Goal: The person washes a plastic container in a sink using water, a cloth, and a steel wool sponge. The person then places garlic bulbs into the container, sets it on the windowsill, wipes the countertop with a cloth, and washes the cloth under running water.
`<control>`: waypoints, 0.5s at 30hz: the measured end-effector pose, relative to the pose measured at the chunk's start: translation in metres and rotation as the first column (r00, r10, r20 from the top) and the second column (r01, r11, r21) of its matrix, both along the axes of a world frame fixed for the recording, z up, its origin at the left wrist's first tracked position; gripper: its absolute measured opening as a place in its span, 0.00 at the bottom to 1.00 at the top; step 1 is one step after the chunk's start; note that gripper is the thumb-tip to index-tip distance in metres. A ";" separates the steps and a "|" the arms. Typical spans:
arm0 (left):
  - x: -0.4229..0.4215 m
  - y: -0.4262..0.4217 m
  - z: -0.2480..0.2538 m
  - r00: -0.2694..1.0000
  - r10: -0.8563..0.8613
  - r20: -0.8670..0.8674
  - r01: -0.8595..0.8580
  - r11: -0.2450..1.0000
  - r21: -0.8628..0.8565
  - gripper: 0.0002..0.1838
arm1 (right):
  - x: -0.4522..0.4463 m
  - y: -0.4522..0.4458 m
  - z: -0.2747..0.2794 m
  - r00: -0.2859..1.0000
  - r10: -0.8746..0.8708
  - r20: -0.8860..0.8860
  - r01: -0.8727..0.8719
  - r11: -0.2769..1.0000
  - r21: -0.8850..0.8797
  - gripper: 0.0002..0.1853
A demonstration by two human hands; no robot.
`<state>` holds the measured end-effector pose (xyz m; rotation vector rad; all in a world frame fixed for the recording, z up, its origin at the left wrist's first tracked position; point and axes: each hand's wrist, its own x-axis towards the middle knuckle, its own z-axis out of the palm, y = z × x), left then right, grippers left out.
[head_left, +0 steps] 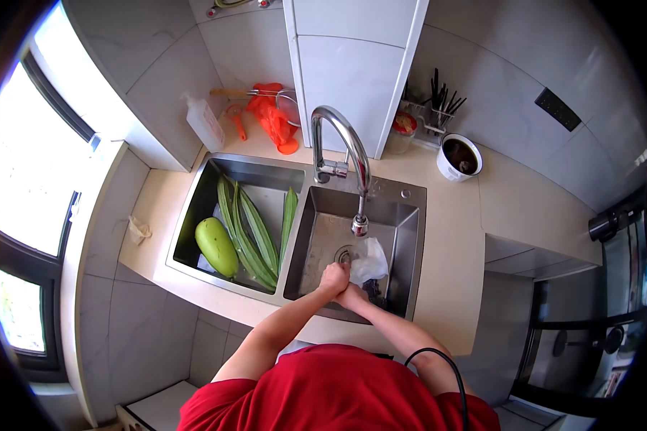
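Note:
My left hand (333, 277) and my right hand (352, 295) are pressed together over the near part of the right sink basin (318, 228). Both are closed, and whatever lies between their fingers is hidden. Just beyond my right hand is a crumpled, whitish translucent thing (370, 260) that looks like a plastic bag; I cannot tell whether my fingers touch it. A small dark item (372, 289) shows beside my right hand. Above the basin hangs the chrome faucet (359, 224), and the drain (343, 253) lies just past my left hand.
In the left basin (295, 179) lie a pale green gourd (216, 247) and several long ridged gourds (255, 226). Behind stand a clear bottle (205, 123), an orange bag (272, 118) and a strainer (287, 106). A white pot (459, 157) sits on the right counter (449, 244).

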<state>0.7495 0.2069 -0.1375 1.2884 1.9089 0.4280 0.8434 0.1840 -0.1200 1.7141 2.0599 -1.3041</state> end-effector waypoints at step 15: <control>-0.044 0.071 0.171 0.853 0.026 0.521 -0.407 0.656 0.635 0.18 | 0.055 0.004 0.014 0.999 0.046 -0.018 -0.042 0.982 0.182 0.36</control>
